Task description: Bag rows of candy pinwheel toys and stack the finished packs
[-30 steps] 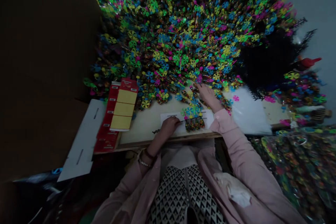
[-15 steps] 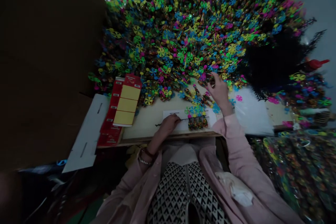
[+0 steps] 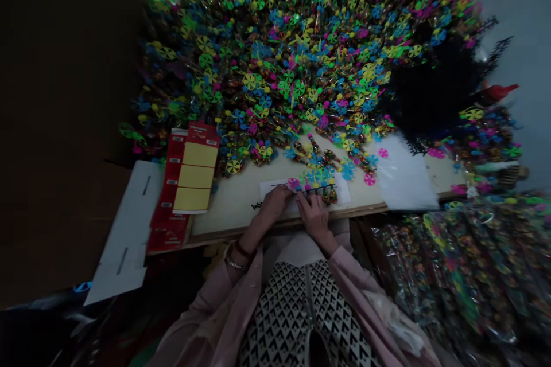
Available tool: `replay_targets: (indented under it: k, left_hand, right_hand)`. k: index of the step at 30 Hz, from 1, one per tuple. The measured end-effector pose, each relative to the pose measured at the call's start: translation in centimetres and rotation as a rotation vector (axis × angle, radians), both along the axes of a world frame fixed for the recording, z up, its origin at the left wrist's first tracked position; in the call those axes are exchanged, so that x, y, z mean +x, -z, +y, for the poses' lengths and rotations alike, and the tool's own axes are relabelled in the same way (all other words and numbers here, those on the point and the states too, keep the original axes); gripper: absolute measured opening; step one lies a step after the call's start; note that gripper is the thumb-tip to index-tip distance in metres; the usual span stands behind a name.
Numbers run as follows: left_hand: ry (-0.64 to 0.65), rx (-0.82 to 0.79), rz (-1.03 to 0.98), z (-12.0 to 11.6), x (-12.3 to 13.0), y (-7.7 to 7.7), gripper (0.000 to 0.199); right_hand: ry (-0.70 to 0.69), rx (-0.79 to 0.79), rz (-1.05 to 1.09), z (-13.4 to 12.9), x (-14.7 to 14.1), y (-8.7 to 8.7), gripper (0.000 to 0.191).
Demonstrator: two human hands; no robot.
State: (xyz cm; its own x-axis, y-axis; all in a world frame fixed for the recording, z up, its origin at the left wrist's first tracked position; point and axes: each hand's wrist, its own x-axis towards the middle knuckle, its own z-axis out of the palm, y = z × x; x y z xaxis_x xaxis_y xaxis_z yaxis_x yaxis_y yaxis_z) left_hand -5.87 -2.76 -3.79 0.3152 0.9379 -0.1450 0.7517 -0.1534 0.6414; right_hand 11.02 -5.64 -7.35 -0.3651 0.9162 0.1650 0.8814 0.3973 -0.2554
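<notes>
My left hand (image 3: 275, 202) lies on a white paper sheet (image 3: 340, 189) and seems to grip a thin dark rod (image 3: 258, 205) running along the sheet. Beside it, my right hand (image 3: 314, 215) has its fingers on a row of candy-filled pinwheel sticks (image 3: 327, 195). Those fingers hide part of the row. A pink pinwheel (image 3: 293, 183) sits by my left fingers. Loose pinwheel sticks (image 3: 316, 155) lie just beyond the sheet, below a huge heap of cellophane-wrapped candy pinwheels (image 3: 275, 51).
Red card strips with yellow panels (image 3: 193, 175) lie left of the sheet on a pale wooden table (image 3: 232, 212). A slotted white card (image 3: 124, 235) juts past the table's left end. A translucent plastic sheet (image 3: 404, 175) lies right. Wrapped pinwheel bundles (image 3: 456, 264) are piled lower right.
My right hand has come back from the heap to the row on the sheet, beside my left hand. A pink pinwheel now shows by my left fingers. The whole view has shifted slightly.
</notes>
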Motion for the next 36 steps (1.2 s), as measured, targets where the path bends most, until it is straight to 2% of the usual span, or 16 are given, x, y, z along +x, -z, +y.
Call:
replay_targets:
  k: [4, 8, 10, 13, 16, 19, 24, 27, 29, 32, 34, 36]
  left_hand:
    - [-0.029, 0.015, 0.075, -0.2, -0.4, 0.0, 0.022]
    - [-0.099, -0.001, 0.2, -1.1, -1.6, 0.1, 0.02]
    - [-0.1, -0.007, 0.221, -1.5, -2.1, 0.2, 0.023]
    - [-0.099, -0.003, 0.23, -1.7, -2.2, 0.5, 0.024]
    - [-0.091, -0.006, 0.215, -1.4, -1.9, 0.7, 0.024]
    - [-0.102, -0.013, 0.188, -1.4, -1.7, 0.8, 0.024]
    - [-0.092, -0.019, 0.193, -1.8, -2.2, 0.7, 0.024]
    - [-0.055, -0.029, 0.178, -1.4, -2.3, 0.6, 0.02]
    - [-0.03, -0.033, 0.164, -0.9, -1.8, 0.7, 0.019]
    - [-0.023, -0.03, 0.138, -0.3, -0.8, 0.8, 0.021]
    - [-0.032, -0.04, 0.119, 0.0, -0.1, 0.8, 0.021]
    - [-0.047, -0.05, 0.086, 0.1, 0.4, 0.8, 0.021]
  right_hand:
    - [-0.022, -0.027, -0.089, -0.3, -0.3, -0.6, 0.043]
    - [-0.084, -0.012, -0.02, 0.8, 1.6, -2.9, 0.045]
    - [0.022, 0.052, 0.058, 3.2, 4.0, -4.1, 0.041]
    - [0.279, 0.09, 0.061, 8.8, 8.1, -5.3, 0.041]
    - [0.336, -0.113, -0.136, 14.1, 11.2, -6.0, 0.032]
    - [0.405, -0.253, -0.281, 16.3, 13.1, -6.4, 0.03]
    - [0.531, -0.318, -0.329, 14.8, 16.5, -5.5, 0.037]
    - [0.511, -0.25, -0.303, 13.4, 17.8, -5.1, 0.037]
    - [0.47, -0.176, -0.238, 12.2, 17.4, -5.6, 0.037]
    - [0.365, -0.074, -0.048, 9.0, 13.8, -6.9, 0.042]
    - [0.211, -0.06, 0.074, 6.0, 9.9, -7.4, 0.045]
    - [0.062, -0.077, 0.107, 3.1, 5.9, -7.1, 0.044]
